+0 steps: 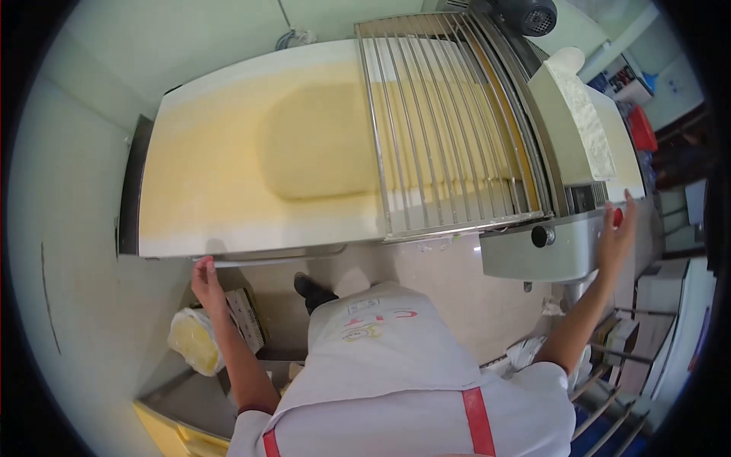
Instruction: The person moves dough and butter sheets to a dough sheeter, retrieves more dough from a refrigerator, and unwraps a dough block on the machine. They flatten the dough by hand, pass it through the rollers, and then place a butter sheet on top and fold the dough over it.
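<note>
A flat sheet of yellow dough (320, 145) lies on the pale, yellow-stained belt (198, 167) of a dough sheeter, its right part under a metal bar guard (434, 129). At the belt's front left edge is my left hand (205, 280), thumb and fingers pressed together; whatever they may hold is too small to make out. My right hand (618, 232) is beside the machine's right front housing (533, 255), close to a red button (617, 218), with its fingers apart and nothing held.
A flour-covered tray (582, 126) sits on top of the machine, near a motor (533, 17). Below left are a bag with yellow contents (194, 341), a box (247, 316) and a yellow-edged bin (171, 434). Metal racks (609, 415) stand at the lower right.
</note>
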A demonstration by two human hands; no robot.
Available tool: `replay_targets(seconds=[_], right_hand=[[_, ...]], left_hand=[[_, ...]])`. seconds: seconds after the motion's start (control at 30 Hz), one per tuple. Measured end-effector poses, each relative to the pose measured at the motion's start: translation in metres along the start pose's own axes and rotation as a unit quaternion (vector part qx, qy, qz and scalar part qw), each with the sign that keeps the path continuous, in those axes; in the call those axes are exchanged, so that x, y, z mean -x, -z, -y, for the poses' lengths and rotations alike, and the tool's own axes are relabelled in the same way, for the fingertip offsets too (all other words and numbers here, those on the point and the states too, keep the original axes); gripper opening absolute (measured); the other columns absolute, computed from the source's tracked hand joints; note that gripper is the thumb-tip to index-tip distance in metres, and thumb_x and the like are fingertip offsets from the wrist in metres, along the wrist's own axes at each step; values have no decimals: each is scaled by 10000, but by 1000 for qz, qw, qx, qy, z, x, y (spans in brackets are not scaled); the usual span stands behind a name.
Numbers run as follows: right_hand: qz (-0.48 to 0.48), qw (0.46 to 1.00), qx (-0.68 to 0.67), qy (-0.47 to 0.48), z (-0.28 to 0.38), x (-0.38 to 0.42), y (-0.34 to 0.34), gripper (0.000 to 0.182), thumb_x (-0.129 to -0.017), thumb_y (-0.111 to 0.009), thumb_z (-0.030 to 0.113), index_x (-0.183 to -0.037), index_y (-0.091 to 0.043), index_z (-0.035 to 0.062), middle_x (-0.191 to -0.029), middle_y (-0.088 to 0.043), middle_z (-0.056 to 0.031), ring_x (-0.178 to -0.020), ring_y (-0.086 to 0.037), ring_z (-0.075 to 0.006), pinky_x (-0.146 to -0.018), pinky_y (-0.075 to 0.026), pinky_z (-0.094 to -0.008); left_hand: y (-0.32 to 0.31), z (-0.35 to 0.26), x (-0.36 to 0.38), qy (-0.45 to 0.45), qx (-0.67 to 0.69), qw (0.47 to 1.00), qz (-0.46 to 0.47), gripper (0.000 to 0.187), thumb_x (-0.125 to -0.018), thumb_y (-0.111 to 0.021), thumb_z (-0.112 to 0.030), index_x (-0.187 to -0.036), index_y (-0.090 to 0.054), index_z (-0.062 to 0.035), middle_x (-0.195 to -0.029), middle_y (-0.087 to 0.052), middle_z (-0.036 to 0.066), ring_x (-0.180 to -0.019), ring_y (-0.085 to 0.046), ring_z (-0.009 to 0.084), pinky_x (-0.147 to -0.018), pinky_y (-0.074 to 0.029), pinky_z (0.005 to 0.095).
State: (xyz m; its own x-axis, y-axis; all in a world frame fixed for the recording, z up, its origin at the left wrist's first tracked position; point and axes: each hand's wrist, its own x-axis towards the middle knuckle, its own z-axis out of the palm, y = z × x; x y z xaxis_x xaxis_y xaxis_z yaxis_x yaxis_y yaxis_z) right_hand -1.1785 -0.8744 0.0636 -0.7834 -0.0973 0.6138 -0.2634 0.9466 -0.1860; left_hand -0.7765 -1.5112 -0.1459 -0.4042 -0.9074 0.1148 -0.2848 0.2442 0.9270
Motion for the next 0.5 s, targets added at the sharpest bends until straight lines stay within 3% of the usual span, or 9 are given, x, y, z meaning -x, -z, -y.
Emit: replay_targets(seconds=[0.2, 0.33, 0.5], right_hand=[[3, 988, 150, -39, 27, 28, -14, 620, -950, -545, 337, -1374, -360, -76, -1421, -365, -271, -1337, -327, -403, -1096, -296, -438], [21, 977, 204, -60, 24, 30, -13, 637, -962, -502, 388, -1384, -354, -66, -1433, -349, -277, -1347, -308, -412, -1105, -278, -452], [4, 968, 242, -59, 41, 38, -17, 630, -971, -475, 404, -1382, -365, -60, -1447, -334, -276, -1358, -292, -417, -1100, -285, -461]], left_hand=[[8, -5, -118, -18, -14, 998, 51, 315, -945, -549, -157, -1194, -539, 36, -1180, -580, 129, -1086, -553, 187, -953, -434, 323], [-21, -8, -179, -14, -91, 989, 118, 553, -934, -583, -260, -1376, -402, 19, -1404, -442, 181, -1329, -384, 296, -1110, -275, 404], [-33, 37, -246, -9, -260, 960, 100, 804, -900, -587, -453, -1451, -256, 30, -1490, -293, 231, -1393, -266, 355, -1144, -211, 436]])
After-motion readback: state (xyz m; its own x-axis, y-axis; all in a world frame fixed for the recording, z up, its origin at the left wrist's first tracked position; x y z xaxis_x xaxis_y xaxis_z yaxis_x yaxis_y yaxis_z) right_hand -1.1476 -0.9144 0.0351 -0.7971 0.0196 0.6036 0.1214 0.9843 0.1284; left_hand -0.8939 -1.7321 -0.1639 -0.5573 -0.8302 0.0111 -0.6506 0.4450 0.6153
